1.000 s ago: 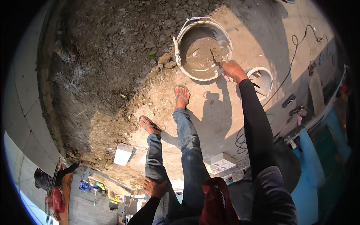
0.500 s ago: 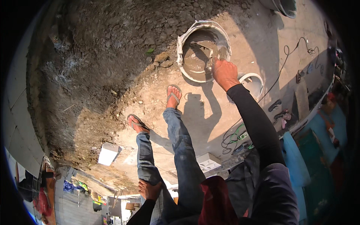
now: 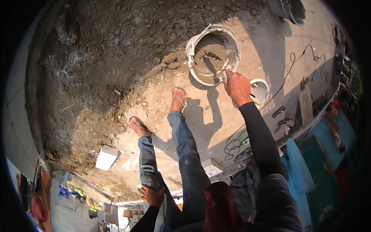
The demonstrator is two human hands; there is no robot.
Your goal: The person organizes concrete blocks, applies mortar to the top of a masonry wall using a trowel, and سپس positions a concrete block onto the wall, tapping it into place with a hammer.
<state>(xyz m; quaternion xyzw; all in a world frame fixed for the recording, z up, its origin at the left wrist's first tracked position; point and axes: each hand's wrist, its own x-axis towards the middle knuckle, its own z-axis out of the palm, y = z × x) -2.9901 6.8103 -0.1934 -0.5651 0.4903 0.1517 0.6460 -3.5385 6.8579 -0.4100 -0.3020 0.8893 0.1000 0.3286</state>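
Note:
My right hand (image 3: 237, 88) is closed around the handle of a mortar-smeared trowel (image 3: 225, 74) at the near right rim of a white bucket (image 3: 190, 50). Wet grey mortar (image 3: 206, 67) fills the lower part of this bucket, its surface uneven and partly in shadow. Most of the trowel is hard to make out against the mortar and my fingers. Just right of my right hand stands a smaller white bucket (image 3: 263, 89) with a stick-like handle in it. My left hand (image 3: 152, 196) rests on my left knee with its fingers spread over the jeans.
Broken soil and rubble (image 3: 127, 46) cover the far left, with stones (image 3: 170, 58) near the mortar bucket. Another bucket (image 3: 286, 11) lies tilted at the far right. A dark cable (image 3: 288, 77) and loose sandals (image 3: 281, 110) lie to the right. A white box (image 3: 107, 157) sits left of my feet.
My right hand has drawn back toward me and slightly right, lifting away from the mortar with the trowel. My left hand stays on the knee.

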